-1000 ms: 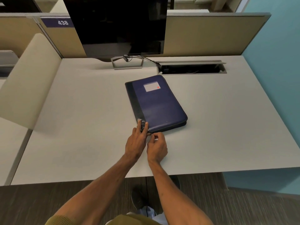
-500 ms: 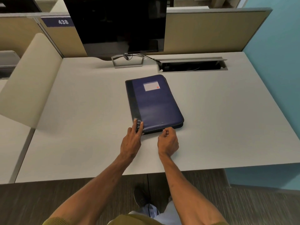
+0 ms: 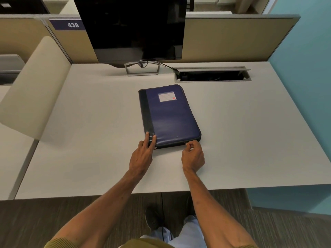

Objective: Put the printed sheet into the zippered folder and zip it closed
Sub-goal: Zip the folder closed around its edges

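A dark blue zippered folder [image 3: 170, 117] with a white label lies flat and closed on the desk [image 3: 89, 140], its black spine on the left. My left hand [image 3: 143, 153] presses two fingertips on the folder's near left corner. My right hand [image 3: 193, 155] pinches the zipper pull on the folder's near edge, close to the near right corner. The printed sheet is nowhere in view.
A black monitor [image 3: 132, 27] on a metal stand occupies the back of the desk. Right of the stand is an open cable tray [image 3: 213, 75]. A beige divider panel [image 3: 32, 86] borders the desk's left side, and a blue wall [image 3: 304, 68] stands on the right.
My right hand has slid the zipper pull rightward along the folder's near edge, from beside my left hand to near the right corner. My left hand stays on the near left corner.
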Tool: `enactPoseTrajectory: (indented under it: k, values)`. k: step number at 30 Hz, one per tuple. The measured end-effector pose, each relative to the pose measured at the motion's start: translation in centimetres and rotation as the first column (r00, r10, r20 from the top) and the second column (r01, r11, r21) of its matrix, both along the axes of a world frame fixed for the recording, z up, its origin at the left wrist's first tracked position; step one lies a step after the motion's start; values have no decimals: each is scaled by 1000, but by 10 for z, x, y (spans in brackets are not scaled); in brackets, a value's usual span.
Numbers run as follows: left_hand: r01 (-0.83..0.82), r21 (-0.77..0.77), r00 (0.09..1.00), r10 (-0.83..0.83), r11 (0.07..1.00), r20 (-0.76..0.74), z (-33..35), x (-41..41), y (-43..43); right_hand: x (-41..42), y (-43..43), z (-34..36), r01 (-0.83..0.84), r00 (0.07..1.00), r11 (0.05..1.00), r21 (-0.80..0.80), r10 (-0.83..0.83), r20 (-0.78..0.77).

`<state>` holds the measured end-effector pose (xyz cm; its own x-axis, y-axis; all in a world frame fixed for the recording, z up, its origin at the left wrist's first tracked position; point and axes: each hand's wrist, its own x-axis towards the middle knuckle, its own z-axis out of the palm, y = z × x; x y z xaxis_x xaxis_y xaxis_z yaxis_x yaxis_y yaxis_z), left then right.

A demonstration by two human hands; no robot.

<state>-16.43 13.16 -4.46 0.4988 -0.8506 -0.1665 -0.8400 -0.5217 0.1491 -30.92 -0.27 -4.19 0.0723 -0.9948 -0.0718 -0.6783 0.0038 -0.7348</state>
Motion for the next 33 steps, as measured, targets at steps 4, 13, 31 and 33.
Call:
enactPoseTrajectory:
  k: [4,13,31,33]
  values:
    - [-8,0,1000,8,1000,7,-3,1,3,-4,1,-3,-56,998,998,-1,56,-1]
    - [26,14,998,-27,1000,49,-10,-24,-18,4,22,-12,-97,995,995,-38,97,-10]
    - [263,96,959,-271,960,81,-18,-18,-64,11,27,-27,-115,993,988,-102,114,-7]
    - [268,97,958,-276,959,81,-18,-17,-63,10,23,-25,-89,996,992,-86,90,1]
